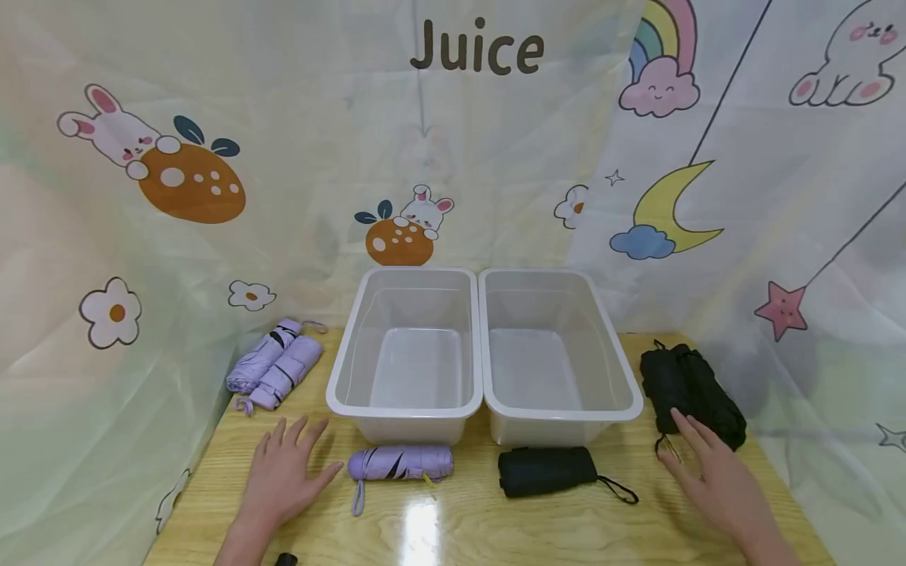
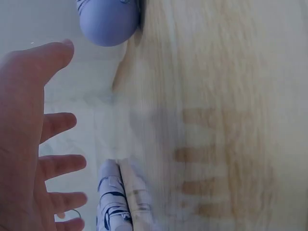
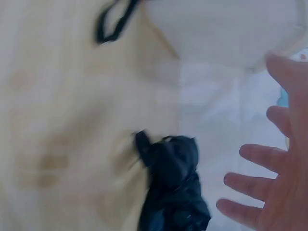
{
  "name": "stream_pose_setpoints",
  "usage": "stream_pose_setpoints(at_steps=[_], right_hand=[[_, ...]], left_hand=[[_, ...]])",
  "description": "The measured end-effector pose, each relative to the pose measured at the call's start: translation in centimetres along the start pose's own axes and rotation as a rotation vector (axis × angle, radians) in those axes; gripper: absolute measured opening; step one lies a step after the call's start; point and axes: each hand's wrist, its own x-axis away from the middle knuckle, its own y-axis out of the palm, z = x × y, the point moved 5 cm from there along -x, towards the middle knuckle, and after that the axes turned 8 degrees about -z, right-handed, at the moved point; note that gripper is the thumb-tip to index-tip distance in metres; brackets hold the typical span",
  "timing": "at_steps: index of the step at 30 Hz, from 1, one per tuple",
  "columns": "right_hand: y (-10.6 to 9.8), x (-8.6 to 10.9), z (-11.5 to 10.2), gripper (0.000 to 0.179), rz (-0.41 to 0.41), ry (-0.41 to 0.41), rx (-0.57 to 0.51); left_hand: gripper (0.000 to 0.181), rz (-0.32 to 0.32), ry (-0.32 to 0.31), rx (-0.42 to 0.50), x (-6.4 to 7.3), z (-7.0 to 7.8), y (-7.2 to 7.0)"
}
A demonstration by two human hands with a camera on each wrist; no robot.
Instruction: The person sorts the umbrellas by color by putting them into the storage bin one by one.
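My left hand (image 1: 281, 475) hovers over the table's left side with spread fingers and holds nothing. Just right of it lies a folded lilac umbrella (image 1: 403, 463) with a wrist loop; its rounded end (image 2: 109, 24) shows at the top of the left wrist view. Beyond that hand, two more lilac umbrellas (image 1: 274, 363) lie side by side. My right hand (image 1: 718, 479), fingers extended and holding nothing, is near two black folded umbrellas (image 1: 690, 389) at the right; its fingertips overlap them in the head view. Between the hands lies another black umbrella (image 1: 548, 472) with a cord loop.
Two white plastic bins (image 1: 406, 410) (image 1: 566, 414) stand side by side behind the front umbrellas, with nothing inside them. A printed cloth (image 1: 311, 157) hangs behind and beside the wooden table (image 1: 481, 527). A small black object (image 1: 286, 559) shows at the near edge.
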Motion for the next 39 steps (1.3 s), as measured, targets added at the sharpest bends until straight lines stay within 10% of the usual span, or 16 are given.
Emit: stream_pose_setpoints(at_steps=[15,24,39], right_hand=[[-6.2,-4.4,-5.3,0.058,0.168,-0.181,-0.327],[-5.8,-7.1,-5.1,0.055,0.063,-0.198,-0.582],[-5.0,-9.1,-4.8,0.056,0.107,-0.069,-0.775]], left_hand=[[0.06,0.004,-0.008,0.12,0.8,-0.1,-0.2],[0.053,0.004,0.002,0.181,1.3,-0.2,-0.1],[0.042,-0.012,0.054,0.382,1.5,1.0,-1.4]])
